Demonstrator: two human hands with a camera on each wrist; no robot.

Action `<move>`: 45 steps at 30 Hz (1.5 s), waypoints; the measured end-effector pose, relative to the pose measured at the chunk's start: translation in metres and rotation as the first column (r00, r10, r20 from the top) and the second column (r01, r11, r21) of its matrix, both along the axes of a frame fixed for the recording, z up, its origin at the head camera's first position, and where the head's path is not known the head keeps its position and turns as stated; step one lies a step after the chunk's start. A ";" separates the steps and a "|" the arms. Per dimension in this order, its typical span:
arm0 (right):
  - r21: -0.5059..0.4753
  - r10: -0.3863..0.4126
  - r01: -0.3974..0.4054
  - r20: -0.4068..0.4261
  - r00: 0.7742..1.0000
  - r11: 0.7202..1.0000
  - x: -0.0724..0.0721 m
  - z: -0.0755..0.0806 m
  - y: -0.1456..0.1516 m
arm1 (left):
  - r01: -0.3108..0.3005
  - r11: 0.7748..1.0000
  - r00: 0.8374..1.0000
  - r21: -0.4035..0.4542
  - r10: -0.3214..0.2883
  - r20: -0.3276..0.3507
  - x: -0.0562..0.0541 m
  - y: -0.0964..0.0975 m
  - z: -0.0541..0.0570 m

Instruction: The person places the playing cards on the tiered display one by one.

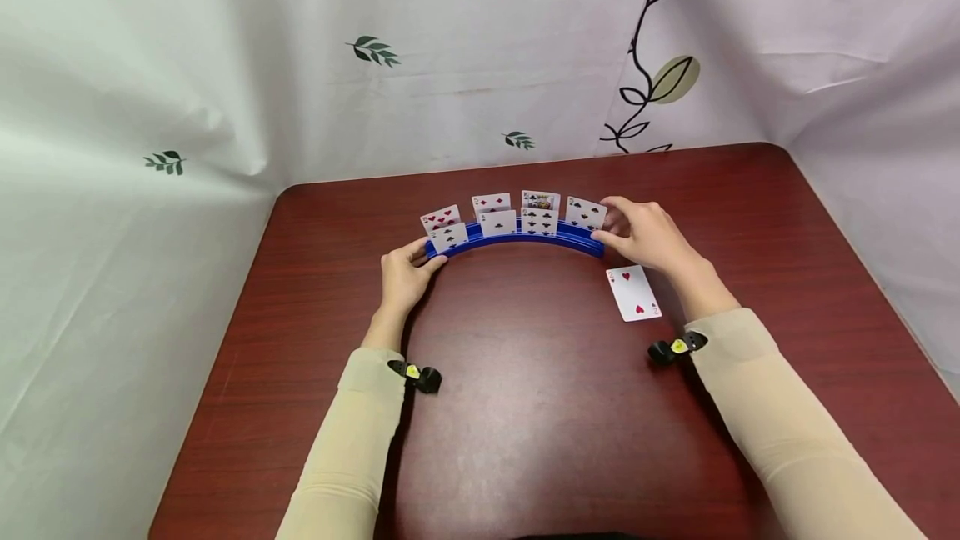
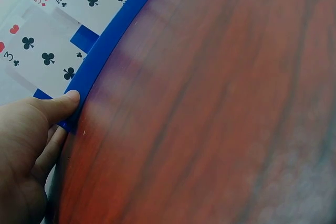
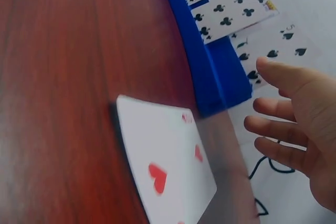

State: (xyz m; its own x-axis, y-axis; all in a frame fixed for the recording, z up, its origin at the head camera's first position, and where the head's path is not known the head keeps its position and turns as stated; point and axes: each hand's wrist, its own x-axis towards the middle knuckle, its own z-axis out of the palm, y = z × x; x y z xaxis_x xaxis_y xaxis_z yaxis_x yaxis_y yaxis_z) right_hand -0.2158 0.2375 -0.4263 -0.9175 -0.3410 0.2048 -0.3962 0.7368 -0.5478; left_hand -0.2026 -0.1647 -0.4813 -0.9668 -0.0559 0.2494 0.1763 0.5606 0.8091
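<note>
A curved blue card holder stands on the table with playing cards upright in two rows. My left hand grips its left end, thumb on the front edge and fingers partly hidden behind. Beside that thumb is the three of clubs. The ace of clubs and six of clubs also stand in front. At the right end, my right hand has its fingers spread, thumb close to the five of spades; whether it touches cannot be told. It holds nothing.
A face-up two of hearts lies on the dark red table, near the holder's right end; whether it tops a pile is unclear. A hearts card, a diamonds card and a king form the back row. Patterned cloth hangs behind.
</note>
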 end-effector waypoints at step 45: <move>0.117 0.148 -0.183 0.257 0.955 0.976 0.023 -0.014 0.040 | -0.011 1.000 1.000 0.005 0.011 0.014 -0.001 0.000 -0.001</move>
